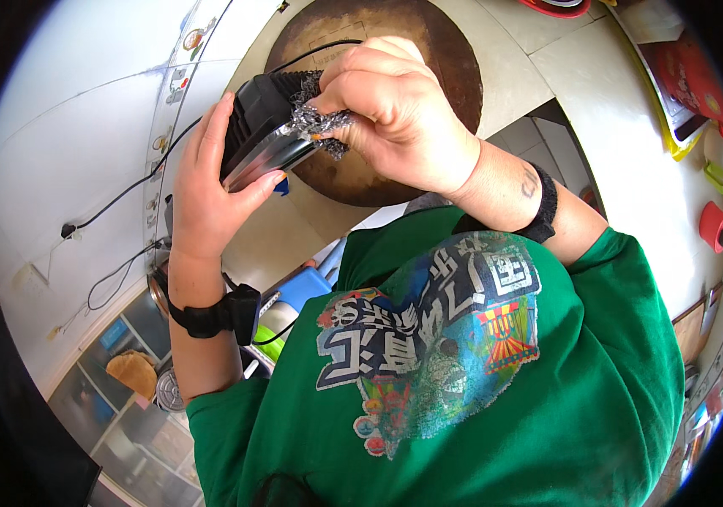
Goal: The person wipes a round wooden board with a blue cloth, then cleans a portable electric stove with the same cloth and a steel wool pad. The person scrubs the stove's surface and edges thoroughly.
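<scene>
My left hand [209, 184] grips the side of a black electric appliance [263, 114] with a glossy lower face and ribbed upper part, held tilted above the counter. Between the fingers of my right hand [393, 108] is a clump of metal scouring wool [320, 120], pressed against the appliance's edge. A black cord runs from behind the appliance. Below both hands lies a round brown wooden board [456, 82], partly covered by them. The appliance's far side is hidden.
A tiled wall with a black plug and cord [68, 230] stands at the left. A red-and-black object [714, 227] lies on the counter at the right, near a tray with yellow edging [678, 149]. A dark opening [542, 136] interrupts the counter beside the board.
</scene>
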The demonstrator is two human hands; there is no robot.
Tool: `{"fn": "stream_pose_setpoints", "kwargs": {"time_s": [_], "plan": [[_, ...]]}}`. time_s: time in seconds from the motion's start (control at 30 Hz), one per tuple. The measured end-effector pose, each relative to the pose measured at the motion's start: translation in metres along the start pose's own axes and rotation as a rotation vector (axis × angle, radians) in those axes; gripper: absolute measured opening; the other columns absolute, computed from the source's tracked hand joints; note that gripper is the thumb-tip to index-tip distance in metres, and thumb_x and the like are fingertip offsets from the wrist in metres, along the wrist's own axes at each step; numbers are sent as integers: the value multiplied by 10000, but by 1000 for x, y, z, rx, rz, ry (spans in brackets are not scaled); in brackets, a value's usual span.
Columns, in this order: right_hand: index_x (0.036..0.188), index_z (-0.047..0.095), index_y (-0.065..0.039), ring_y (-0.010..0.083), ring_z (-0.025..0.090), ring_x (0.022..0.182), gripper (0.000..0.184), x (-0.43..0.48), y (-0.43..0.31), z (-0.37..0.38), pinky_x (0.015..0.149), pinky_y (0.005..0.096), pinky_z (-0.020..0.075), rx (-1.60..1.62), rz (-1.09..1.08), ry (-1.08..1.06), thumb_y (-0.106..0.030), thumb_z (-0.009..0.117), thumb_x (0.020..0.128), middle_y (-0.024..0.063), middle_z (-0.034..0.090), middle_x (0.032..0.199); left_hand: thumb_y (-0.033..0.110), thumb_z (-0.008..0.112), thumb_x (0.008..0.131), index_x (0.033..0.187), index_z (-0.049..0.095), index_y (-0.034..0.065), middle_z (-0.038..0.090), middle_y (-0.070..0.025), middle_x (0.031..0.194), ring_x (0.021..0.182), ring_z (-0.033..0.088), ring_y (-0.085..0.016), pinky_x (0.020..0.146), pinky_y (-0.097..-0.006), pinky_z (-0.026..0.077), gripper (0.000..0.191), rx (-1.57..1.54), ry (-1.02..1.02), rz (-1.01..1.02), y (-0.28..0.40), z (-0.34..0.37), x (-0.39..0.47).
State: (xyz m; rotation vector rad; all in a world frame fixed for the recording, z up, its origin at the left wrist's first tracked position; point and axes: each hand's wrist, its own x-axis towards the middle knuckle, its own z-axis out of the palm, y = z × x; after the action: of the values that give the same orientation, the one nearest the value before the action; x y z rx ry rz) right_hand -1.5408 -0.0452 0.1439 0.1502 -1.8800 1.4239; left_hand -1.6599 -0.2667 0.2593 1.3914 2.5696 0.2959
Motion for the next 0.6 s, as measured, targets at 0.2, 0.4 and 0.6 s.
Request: {"fn": "stream_pose_setpoints", "kwargs": {"time_s": [0.2, 0.4, 0.6], "plan": [[911, 712, -128, 268, 646, 960, 232, -16, 28, -6, 906, 415, 456, -160, -67, -64, -9, 746, 714, 10, 652, 917, 170, 940, 704, 1566, 472, 55, 585, -209, 1483, 1317, 588, -399, 1124, -444, 483, 988, -11, -7, -25, 1, -1, 5], [970, 735, -108, 273, 658, 943, 301, 2, 5, -8, 882, 405, 464, -126, -138, -45, 9, 791, 699, 30, 689, 967, 136, 936, 699, 1560, 476, 43, 593, -219, 1472, 1315, 600, -394, 1122, -442, 490, 980, -36, -16, -40, 2, -1, 7], [954, 720, -111, 279, 647, 953, 267, -16, 29, -8, 903, 414, 463, -230, -70, -112, -23, 777, 708, 29, 673, 956, 99, 922, 695, 1562, 472, 34, 601, -228, 1456, 1311, 610, -392, 1124, -435, 488, 979, -132, -23, -105, -1, -1, 8]]}}
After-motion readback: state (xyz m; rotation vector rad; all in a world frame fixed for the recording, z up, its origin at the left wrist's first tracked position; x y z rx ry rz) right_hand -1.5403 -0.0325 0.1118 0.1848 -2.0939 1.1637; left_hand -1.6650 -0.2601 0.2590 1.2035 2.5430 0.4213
